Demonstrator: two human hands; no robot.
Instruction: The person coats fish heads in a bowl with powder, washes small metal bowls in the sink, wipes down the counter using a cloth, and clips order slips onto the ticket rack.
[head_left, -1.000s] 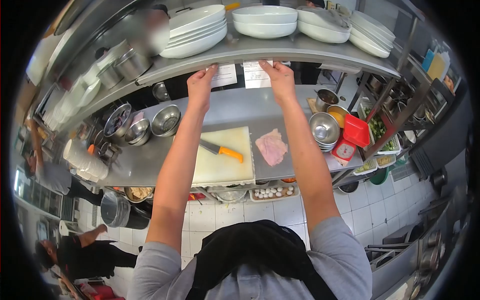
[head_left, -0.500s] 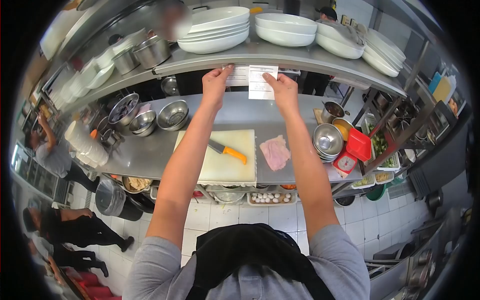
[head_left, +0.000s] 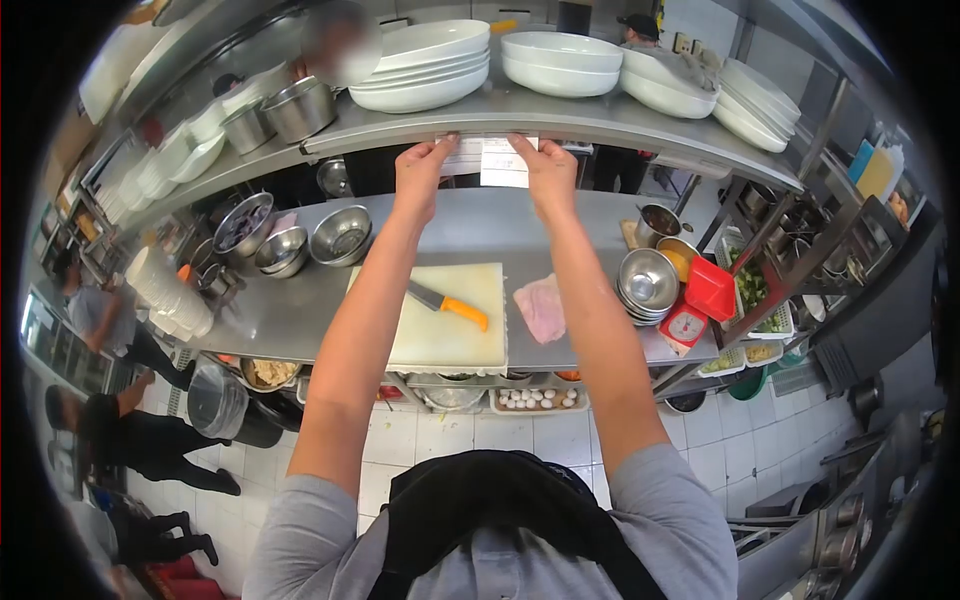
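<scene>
Both arms are stretched forward to the front edge of the steel shelf (head_left: 400,131). My left hand (head_left: 421,175) pinches a printed paper slip (head_left: 461,158) at its upper left. My right hand (head_left: 549,172) has thumb and fingers closed on a second, whiter paper slip (head_left: 504,168). The two slips hang side by side against the shelf edge; their print is too small to read. Below, an orange-handled knife (head_left: 462,312) lies on a pale cutting board (head_left: 440,345). A pink, flat piece of raw meat (head_left: 541,309) rests on the counter beside the board.
Stacked white bowls (head_left: 420,75) and steel pots (head_left: 300,108) stand on the shelf. Steel bowls (head_left: 342,234) sit on the counter's left, more bowls (head_left: 648,282) and a red scale (head_left: 686,325) on its right. Eggs (head_left: 540,399) are underneath. Several people are around, one walking (head_left: 140,430) at left.
My right hand and its slip have moved left and slightly up, closer to my left hand and the shelf edge. The view has shifted slightly. People at the left have moved.
</scene>
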